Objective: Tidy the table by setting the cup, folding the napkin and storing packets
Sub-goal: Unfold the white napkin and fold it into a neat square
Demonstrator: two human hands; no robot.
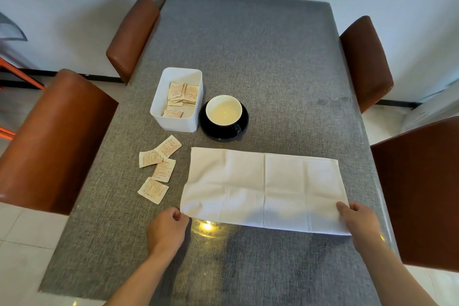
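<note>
Napkin (263,189) lies flat on the near half of the table (248,57), spread as a wide rectangle with fold creases showing. Left hand (167,227) pinches its near-left corner, fingers curled tight on the cloth. Right hand (359,220) holds the near-right corner, thumb on top of the cloth; the fingers beneath are hidden.

Handling, as judged: thin white cloth, light and limp — it will sag between the two hands once lifted and has no stiffness of its own. Corners are the right hold; both near ones are already taken. The old creases should guide a clean fold. The grey table cover looks coarse, so the far edge will probably stay put rather than slide.

Cup (223,110) sits upright on a black saucer (223,129) just beyond the napkin's far edge, handle toward the camera. Ceramic by the look — breakable, and close enough that a swept cloth edge could clip it.

White box (177,99) stands just left of the saucer with several packets inside. Four loose packets (159,169) lie on the table left of the napkin — flat paper, light, best picked by an edge.
</note>
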